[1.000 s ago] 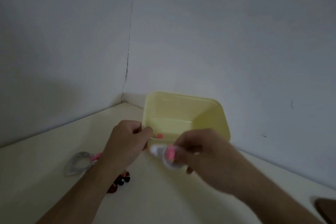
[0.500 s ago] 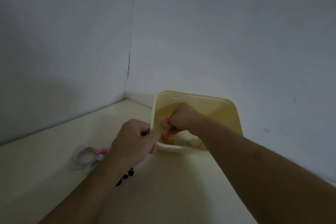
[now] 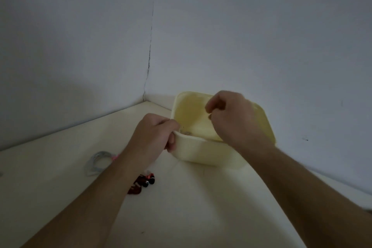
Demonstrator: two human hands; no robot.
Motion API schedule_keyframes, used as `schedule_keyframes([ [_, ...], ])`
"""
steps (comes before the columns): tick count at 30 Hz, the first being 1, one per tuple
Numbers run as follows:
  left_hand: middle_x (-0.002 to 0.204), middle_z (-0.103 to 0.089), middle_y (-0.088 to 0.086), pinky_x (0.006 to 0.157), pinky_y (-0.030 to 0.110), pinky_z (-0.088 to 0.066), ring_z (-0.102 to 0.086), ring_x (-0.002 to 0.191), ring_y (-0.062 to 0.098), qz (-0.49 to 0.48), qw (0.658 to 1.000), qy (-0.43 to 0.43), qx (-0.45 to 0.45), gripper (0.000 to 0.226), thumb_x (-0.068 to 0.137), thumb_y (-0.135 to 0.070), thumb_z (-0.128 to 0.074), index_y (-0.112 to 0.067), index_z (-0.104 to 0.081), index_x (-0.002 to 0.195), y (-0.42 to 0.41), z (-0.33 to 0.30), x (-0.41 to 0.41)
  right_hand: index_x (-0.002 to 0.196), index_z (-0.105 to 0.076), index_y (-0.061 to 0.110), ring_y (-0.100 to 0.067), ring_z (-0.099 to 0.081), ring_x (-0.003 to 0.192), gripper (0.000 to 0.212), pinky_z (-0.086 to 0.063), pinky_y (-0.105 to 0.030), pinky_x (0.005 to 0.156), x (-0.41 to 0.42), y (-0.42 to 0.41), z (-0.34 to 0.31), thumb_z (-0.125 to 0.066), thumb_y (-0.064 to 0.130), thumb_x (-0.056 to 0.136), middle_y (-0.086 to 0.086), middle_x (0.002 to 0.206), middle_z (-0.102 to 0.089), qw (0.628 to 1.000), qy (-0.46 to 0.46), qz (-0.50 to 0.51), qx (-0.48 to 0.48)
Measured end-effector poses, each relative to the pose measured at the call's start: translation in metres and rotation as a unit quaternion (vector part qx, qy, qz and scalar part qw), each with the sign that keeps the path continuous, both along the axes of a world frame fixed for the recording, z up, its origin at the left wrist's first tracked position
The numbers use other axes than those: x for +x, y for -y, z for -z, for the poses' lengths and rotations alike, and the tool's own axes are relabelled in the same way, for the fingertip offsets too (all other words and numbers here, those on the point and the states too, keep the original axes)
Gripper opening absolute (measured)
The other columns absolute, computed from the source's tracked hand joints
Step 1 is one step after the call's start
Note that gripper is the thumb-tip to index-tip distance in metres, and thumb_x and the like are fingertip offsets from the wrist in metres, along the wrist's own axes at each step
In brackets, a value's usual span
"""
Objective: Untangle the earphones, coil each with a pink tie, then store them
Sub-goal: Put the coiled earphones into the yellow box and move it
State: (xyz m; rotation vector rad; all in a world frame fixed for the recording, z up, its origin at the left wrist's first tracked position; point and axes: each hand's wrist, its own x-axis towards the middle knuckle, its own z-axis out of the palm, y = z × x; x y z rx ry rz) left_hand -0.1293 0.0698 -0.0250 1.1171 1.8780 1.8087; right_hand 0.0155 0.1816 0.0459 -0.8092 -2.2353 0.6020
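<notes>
A pale yellow tub (image 3: 203,154) stands on the table near the wall corner. My left hand (image 3: 156,134) grips its near-left corner, thumb on the outside wall. My right hand (image 3: 233,116) hovers over the tub with loosely curled fingers and nothing visible in them. A bit of a coiled earphone (image 3: 186,132) shows inside the tub just behind the rim; the rest is hidden. A white coiled earphone (image 3: 98,162) with a pink tie (image 3: 115,157) lies on the table to the left. Red-and-black earphones (image 3: 142,184) lie beside my left forearm.
The cream table (image 3: 181,207) runs into a corner of two grey walls (image 3: 241,36) just behind the tub. A dark object (image 3: 369,212) peeks in at the right edge.
My right hand carried a coiled earphone with a pink tie into the tub, let it go, and has lifted out without it. My left hand has stayed at the tub's corner.
</notes>
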Motion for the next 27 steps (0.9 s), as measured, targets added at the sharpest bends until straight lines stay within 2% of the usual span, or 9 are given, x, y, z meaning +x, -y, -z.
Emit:
schedule_keyframes([
  [2,0.055,-0.063,0.019,0.062,0.035,-0.044,-0.057,0.052,0.024,0.017,1.000,0.005,-0.012,0.043,0.097,-0.016,-0.063,-0.002,-0.059,0.056,0.000,-0.003,-0.001,0.072,-0.067,0.021,0.001,-0.061,0.062,0.036,-0.041,-0.009,0.050,0.019,0.037,0.001,-0.049,-0.009,0.080,0.015,0.068,-0.066,0.994,-0.059,-0.069,0.058],
  [4,0.055,-0.063,0.010,0.062,0.032,-0.043,-0.058,0.055,0.021,0.027,0.999,0.001,-0.040,0.041,0.099,-0.021,-0.062,-0.005,-0.062,0.061,0.003,-0.008,-0.002,0.063,-0.062,0.026,-0.001,-0.062,0.065,0.033,-0.041,-0.011,0.056,0.022,0.061,0.020,-0.051,-0.002,0.077,0.018,0.066,-0.066,0.985,-0.020,-0.154,0.070],
  [6,0.059,-0.065,0.007,0.065,0.031,-0.043,-0.059,0.058,0.017,0.037,0.997,-0.012,-0.066,0.042,0.099,-0.026,-0.062,-0.006,-0.065,0.063,0.006,-0.012,-0.004,0.078,-0.070,0.028,-0.008,-0.066,0.081,0.026,-0.053,-0.027,0.072,0.013,0.071,0.050,-0.049,0.012,0.079,0.012,0.087,-0.072,0.974,0.106,-0.187,0.067],
  [9,0.073,-0.073,0.019,0.076,0.035,-0.046,-0.061,0.067,0.020,0.063,0.991,-0.044,-0.112,0.049,0.099,-0.035,-0.060,-0.002,-0.068,0.064,0.012,-0.017,-0.008,0.129,-0.062,0.029,-0.020,-0.062,0.110,0.035,-0.054,-0.034,0.093,-0.013,0.081,0.092,-0.058,0.038,0.095,0.005,0.123,-0.063,0.956,0.214,-0.199,0.027],
  [13,0.079,-0.075,0.018,0.074,0.035,-0.046,-0.060,0.070,0.019,0.064,0.984,-0.062,-0.155,0.050,0.098,-0.041,-0.060,0.002,-0.070,0.073,0.014,-0.020,-0.009,0.112,-0.055,0.031,-0.024,-0.057,0.095,0.045,-0.053,-0.040,0.087,-0.043,0.090,0.123,-0.053,0.067,0.085,0.005,0.111,-0.060,0.957,0.191,-0.194,0.104],
  [16,0.076,-0.076,0.014,0.073,0.036,-0.047,-0.061,0.068,0.016,0.062,0.983,-0.065,-0.159,0.050,0.098,-0.042,-0.061,-0.002,-0.071,0.071,0.013,-0.019,-0.010,0.100,-0.056,0.027,-0.023,-0.054,0.090,0.030,-0.055,-0.041,0.079,-0.047,0.093,0.127,-0.058,0.055,0.091,0.002,0.104,-0.059,0.958,0.174,-0.189,0.126],
  [20,0.072,-0.075,0.013,0.069,0.031,-0.045,-0.060,0.066,0.014,0.059,0.985,-0.065,-0.146,0.049,0.098,-0.041,-0.061,-0.004,-0.071,0.067,0.012,-0.016,-0.011,0.103,-0.063,0.025,-0.017,-0.061,0.092,0.013,-0.058,-0.042,0.077,-0.035,0.091,0.116,-0.064,0.035,0.095,0.006,0.103,-0.065,0.964,0.144,-0.209,0.080],
  [24,0.075,-0.075,0.016,0.077,0.035,-0.050,-0.063,0.068,0.017,0.070,0.988,-0.066,-0.123,0.046,0.096,-0.039,-0.062,-0.004,-0.072,0.067,0.012,-0.013,-0.012,0.094,-0.074,0.026,-0.001,-0.061,0.074,0.005,-0.048,-0.015,0.066,-0.007,0.086,0.097,-0.069,0.025,0.096,0.010,0.093,-0.072,0.970,0.110,-0.216,-0.010],
  [27,0.074,-0.074,0.016,0.077,0.037,-0.050,-0.062,0.067,0.017,0.071,0.989,-0.061,-0.113,0.046,0.094,-0.039,-0.063,-0.003,-0.072,0.067,0.011,-0.012,-0.011,0.086,-0.074,0.024,0.001,-0.063,0.067,0.012,-0.046,-0.011,0.063,0.014,0.079,0.089,-0.069,0.018,0.095,0.008,0.088,-0.075,0.970,0.099,-0.205,-0.085],
])
